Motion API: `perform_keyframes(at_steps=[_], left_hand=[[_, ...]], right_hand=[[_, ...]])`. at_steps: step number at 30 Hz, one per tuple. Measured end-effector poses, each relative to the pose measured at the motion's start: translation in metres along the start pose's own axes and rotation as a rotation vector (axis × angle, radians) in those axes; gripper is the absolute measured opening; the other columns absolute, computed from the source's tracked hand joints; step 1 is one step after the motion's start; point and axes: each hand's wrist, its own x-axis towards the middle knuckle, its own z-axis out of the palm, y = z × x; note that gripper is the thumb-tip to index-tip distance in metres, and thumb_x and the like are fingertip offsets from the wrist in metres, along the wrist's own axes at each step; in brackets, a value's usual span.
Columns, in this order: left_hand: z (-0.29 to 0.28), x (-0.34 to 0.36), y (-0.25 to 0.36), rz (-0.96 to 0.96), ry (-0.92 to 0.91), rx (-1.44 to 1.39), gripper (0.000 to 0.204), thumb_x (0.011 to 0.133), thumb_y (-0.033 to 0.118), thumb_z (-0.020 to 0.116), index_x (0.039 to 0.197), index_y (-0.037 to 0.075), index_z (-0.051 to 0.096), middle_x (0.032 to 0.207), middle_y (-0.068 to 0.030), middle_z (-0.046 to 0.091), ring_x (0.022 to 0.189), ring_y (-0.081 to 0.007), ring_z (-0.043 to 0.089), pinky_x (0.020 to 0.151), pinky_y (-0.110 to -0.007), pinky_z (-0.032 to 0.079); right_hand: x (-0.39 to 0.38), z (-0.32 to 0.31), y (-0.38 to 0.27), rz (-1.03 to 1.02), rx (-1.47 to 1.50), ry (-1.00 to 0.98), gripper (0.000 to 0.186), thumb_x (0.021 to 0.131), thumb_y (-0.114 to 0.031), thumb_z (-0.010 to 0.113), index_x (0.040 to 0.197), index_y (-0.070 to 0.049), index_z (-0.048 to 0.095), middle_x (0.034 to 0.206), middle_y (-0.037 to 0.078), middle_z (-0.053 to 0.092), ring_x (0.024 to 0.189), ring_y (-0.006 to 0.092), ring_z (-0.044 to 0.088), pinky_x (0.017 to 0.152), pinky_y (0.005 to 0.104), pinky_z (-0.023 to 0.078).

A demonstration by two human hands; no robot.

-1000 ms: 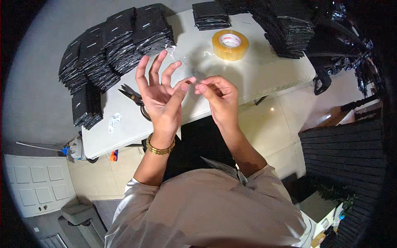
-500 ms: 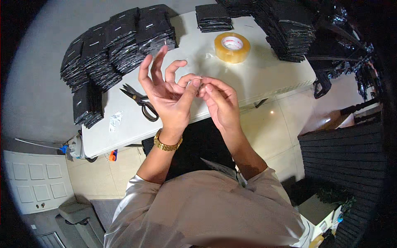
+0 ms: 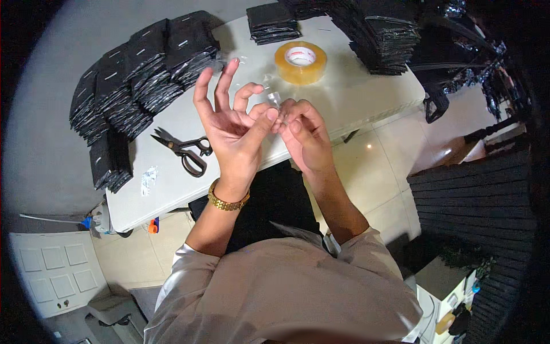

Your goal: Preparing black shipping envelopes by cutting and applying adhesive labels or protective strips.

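Observation:
My left hand (image 3: 236,127), with a gold watch (image 3: 228,202) on its wrist, pinches a small strip of clear tape (image 3: 275,98) between thumb and index finger, its other fingers raised. Another clear scrap (image 3: 214,63) appears to cling near the raised fingertips. My right hand (image 3: 309,136) meets the left at the strip, its fingers curled and closed on the strip's lower end. Beyond the hands, a thick roll of yellowish clear tape (image 3: 301,74) lies flat on the white table (image 3: 355,100). Black-handled scissors (image 3: 182,153) rest left of my left hand, blades partly apart.
Stacks of flat black plastic packets (image 3: 140,63) line the table's far left. A smaller stack (image 3: 272,24) and a tall pile (image 3: 382,43) stand along the far side. A crumpled clear scrap (image 3: 149,180) lies near the left edge. Shiny black material (image 3: 484,80) hangs at right.
The clear strip now stands up visibly above my pinched fingers. My right fingers have curled in more. The table's contents have shifted slightly left in view.

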Motion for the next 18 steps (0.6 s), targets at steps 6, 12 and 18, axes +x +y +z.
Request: perform_keyframes(at_steps=[6, 12, 18], left_hand=[[0.009, 0.001, -0.01, -0.067, -0.028, -0.055, 0.1, 0.083, -0.02, 0.071, 0.16, 0.014, 0.017, 0.159, -0.0227, 0.032, 0.123, -0.0248, 0.059, 0.083, -0.033, 0.067], [0.016, 0.002, -0.021, -0.088, -0.045, -0.06, 0.1, 0.083, -0.02, 0.07, 0.16, 0.015, 0.017, 0.16, -0.0214, 0.032, 0.123, -0.0249, 0.059, 0.087, -0.035, 0.066], [0.023, 0.003, -0.026, -0.139, -0.052, -0.098, 0.101, 0.083, -0.022, 0.068, 0.16, 0.015, 0.016, 0.16, -0.0212, 0.032, 0.123, -0.0246, 0.059, 0.091, -0.038, 0.065]], right_hand=[[0.0, -0.008, -0.014, 0.006, -0.053, 0.01, 0.013, 0.097, -0.008, 0.071, 0.108, -0.003, 0.064, 0.104, 0.007, 0.062, 0.095, 0.0151, 0.059, 0.088, 0.0309, 0.047], [-0.002, -0.018, -0.02, -0.053, -0.162, 0.06, 0.012, 0.096, -0.008, 0.072, 0.105, -0.002, 0.066, 0.103, 0.007, 0.062, 0.094, 0.0154, 0.058, 0.088, 0.0312, 0.047], [-0.007, -0.026, -0.022, -0.063, -0.045, 0.081, 0.01, 0.095, -0.005, 0.073, 0.104, 0.0, 0.071, 0.104, 0.009, 0.066, 0.095, 0.0163, 0.059, 0.089, 0.0324, 0.047]])
